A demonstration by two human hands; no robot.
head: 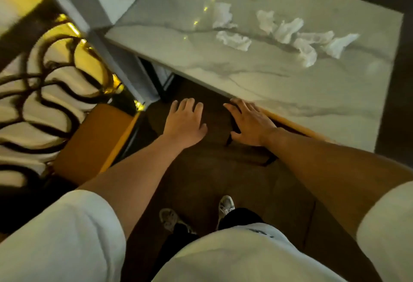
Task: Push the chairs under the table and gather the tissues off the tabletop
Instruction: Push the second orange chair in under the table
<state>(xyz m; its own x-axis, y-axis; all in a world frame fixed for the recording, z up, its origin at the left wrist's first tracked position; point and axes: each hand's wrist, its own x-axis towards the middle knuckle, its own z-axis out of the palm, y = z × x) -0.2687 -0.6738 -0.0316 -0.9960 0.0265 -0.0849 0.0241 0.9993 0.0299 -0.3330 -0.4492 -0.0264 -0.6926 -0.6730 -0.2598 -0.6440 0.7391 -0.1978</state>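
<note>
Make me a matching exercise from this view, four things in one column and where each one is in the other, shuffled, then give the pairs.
Things:
1. tissues
2. right hand
3. left hand
4. orange chair

Places:
A. out in the open beside the table's corner, not tucked under
B. spread open above the dark floor, clear of the table
C. scattered on the marble tabletop
D. at the table's near edge, fingers spread

Pairs: 1-C, 2-D, 3-B, 4-A
</note>
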